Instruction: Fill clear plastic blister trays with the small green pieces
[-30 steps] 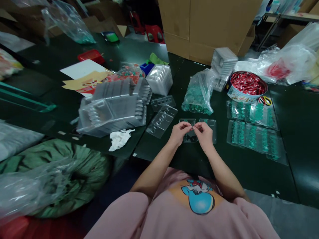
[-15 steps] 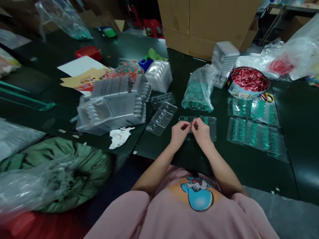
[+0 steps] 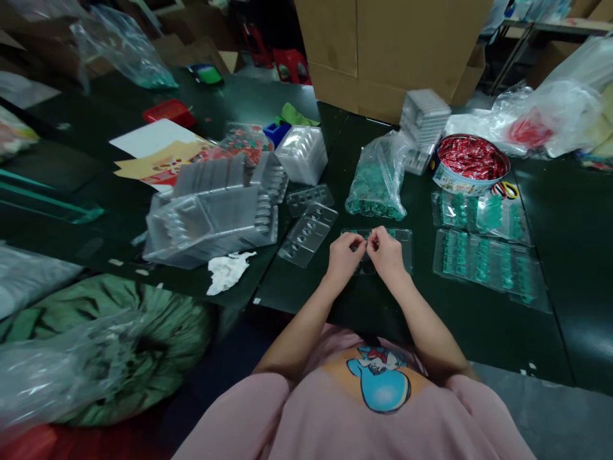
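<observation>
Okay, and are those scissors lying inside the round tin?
No, the scissors lie on the dark table, beside the round tin.

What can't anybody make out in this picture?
All in the head view:
Whether left hand and right hand pinch anything: fingers cover it, too small.
Clear tray's middle: behind the hands.
Print on round tin: blurred, tiny.
Green bundle's far side: cut off by left edge.

Dim, cool indoor light, soft pale glare along the far edge of the dark green glossy counter [image 3: 268,281], small highlights on clear plastic trays [image 3: 306,236], deep shadow at lower left, edges smeared and stretched, fine detail between hands [image 3: 366,245] blurred.
</observation>
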The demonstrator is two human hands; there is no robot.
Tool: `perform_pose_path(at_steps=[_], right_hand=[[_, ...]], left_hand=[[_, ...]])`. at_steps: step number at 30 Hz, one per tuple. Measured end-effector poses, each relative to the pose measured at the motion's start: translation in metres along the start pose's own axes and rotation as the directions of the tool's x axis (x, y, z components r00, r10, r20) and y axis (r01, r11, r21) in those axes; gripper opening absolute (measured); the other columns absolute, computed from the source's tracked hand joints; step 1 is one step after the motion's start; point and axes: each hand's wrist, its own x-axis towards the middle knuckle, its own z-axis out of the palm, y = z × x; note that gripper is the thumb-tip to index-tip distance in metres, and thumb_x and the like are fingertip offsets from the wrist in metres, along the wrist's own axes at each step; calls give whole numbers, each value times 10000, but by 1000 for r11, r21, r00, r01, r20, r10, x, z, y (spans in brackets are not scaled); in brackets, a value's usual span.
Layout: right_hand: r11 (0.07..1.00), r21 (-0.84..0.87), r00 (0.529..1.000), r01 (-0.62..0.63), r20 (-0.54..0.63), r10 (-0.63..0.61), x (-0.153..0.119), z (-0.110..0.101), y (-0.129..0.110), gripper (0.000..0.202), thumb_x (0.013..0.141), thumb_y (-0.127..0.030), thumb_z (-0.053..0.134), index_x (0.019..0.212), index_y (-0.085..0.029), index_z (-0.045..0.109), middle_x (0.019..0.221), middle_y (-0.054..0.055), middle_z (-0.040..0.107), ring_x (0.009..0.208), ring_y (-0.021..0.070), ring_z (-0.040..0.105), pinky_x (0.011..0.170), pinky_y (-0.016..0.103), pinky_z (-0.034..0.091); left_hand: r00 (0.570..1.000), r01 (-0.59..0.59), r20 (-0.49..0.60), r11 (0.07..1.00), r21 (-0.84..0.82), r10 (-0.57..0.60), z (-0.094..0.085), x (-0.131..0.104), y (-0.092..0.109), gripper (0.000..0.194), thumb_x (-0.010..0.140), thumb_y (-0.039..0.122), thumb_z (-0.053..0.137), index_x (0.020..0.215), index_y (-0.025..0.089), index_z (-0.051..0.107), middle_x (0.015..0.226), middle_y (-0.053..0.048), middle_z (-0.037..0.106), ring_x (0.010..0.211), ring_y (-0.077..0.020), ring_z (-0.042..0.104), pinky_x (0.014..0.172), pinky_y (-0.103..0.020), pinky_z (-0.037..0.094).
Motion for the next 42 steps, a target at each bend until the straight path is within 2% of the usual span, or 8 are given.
perform_pose_path(at_steps=[4, 11, 21, 23, 27, 30, 36, 42], right_hand=[[999, 29, 1000, 19, -15, -18, 2, -3, 2, 88, 783, -159, 473, 773, -245, 455, 733, -2, 562, 679, 152, 561, 679, 276, 431], [989, 136, 994, -64, -78, 75, 9, -3, 4, 115, 743, -189, 497, 800, -250, 419, 738, -19, 574, 643, 140, 572, 663, 280, 459], [951, 274, 971, -144, -148, 190, 17, 11, 9, 162, 726, -185, 526, 813, -252, 407, 707, -49, 544, 610, 120, 548, 640, 264, 457], [929, 335, 974, -160, -101, 204, 18, 8, 11, 148, 733, -202, 549, 802, -249, 426, 713, -45, 556, 633, 123, 558, 656, 266, 464], [825, 532, 979, -190, 169, 116, 16, -7, 15, 124, 776, -279, 602, 858, -231, 521, 865, 2, 646, 755, 140, 612, 720, 284, 486], [781, 594, 974, -193, 215, 77, 13, -15, 15, 203, 806, -320, 613, 981, -233, 556, 1049, 40, 667, 875, 157, 634, 762, 299, 497], [937, 342, 980, -78, 198, 10, 7, -12, 8, 169, 774, -267, 635, 931, -229, 587, 977, 27, 670, 896, 180, 636, 788, 322, 497], [973, 229, 990, 23, 132, -55, 1, -3, 12, 93, 821, -220, 551, 910, -229, 579, 881, 16, 655, 826, 165, 637, 786, 305, 492]], left_hand=[[998, -50, 45, 997, 57, 47, -3, 11, 4, 87, 748, 164, 591, 688, 189, 649, 679, -8, 582, 668, -144, 538, 662, -268, 406], [990, 122, 86, 987, -107, -114, -3, 16, 12, 68, 658, 150, 580, 595, 175, 572, 580, 32, 527, 581, -114, 465, 593, -244, 357], [959, 282, 109, 889, -361, -261, -9, 6, 1, 44, 607, 176, 556, 566, 166, 567, 557, 35, 501, 554, -98, 419, 554, -232, 319], [949, 313, 106, 856, -411, -296, -10, 5, 0, 34, 597, 181, 556, 566, 169, 563, 557, 36, 497, 550, -96, 413, 552, -230, 319], [945, 320, 83, 843, -432, -316, -15, 5, -6, 28, 598, 181, 552, 572, 174, 544, 559, 41, 480, 547, -95, 403, 552, -231, 318], [955, 295, 79, 878, -376, -287, -17, 5, -8, 35, 620, 185, 549, 590, 173, 536, 575, 40, 483, 563, -97, 418, 564, -232, 325], [975, 213, 104, 957, -197, -196, -14, 0, 1, 57, 661, 185, 540, 610, 172, 521, 590, 45, 461, 582, -97, 404, 581, -233, 325], [970, 194, 180, 966, -169, -163, -11, -2, 6, 37, 688, 165, 526, 651, 170, 531, 624, 41, 483, 594, -95, 415, 592, -231, 337]])
